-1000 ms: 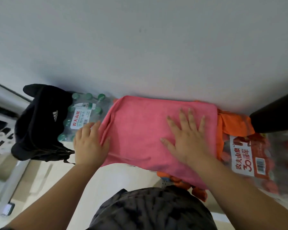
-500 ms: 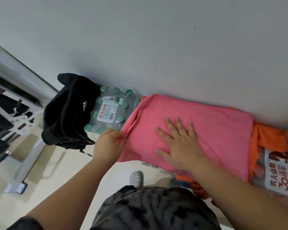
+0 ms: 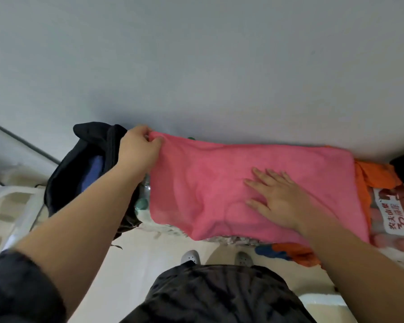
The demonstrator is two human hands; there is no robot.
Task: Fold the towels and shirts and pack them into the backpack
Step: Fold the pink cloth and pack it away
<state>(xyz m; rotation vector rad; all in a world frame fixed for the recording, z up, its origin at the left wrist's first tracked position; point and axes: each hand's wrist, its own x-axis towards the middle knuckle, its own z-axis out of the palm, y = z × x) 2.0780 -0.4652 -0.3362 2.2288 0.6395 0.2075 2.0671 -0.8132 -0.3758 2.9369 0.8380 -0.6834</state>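
Observation:
A pink towel [image 3: 219, 183] lies spread over packs of bottled water against the wall. My left hand [image 3: 139, 149] pinches its far left corner, lifted next to the wall. My right hand [image 3: 275, 197] lies flat with fingers spread on the towel's right half. A black backpack [image 3: 77, 173] stands open to the left of the towel, with something blue inside it. Orange cloth [image 3: 378, 176] sticks out from under the towel at the right and hangs below its front edge.
A red-labelled pack of water bottles [image 3: 397, 215] sits at the right. Green-capped bottles [image 3: 142, 201] show between backpack and towel. The grey wall [image 3: 196, 66] rises directly behind. White furniture [image 3: 12, 201] stands at the left. My shoes [image 3: 191, 257] are on the pale floor.
My left hand has moved from the towel's near left edge to its far left corner and raised it by the wall. The towel now lies wider. My right hand stays pressed flat.

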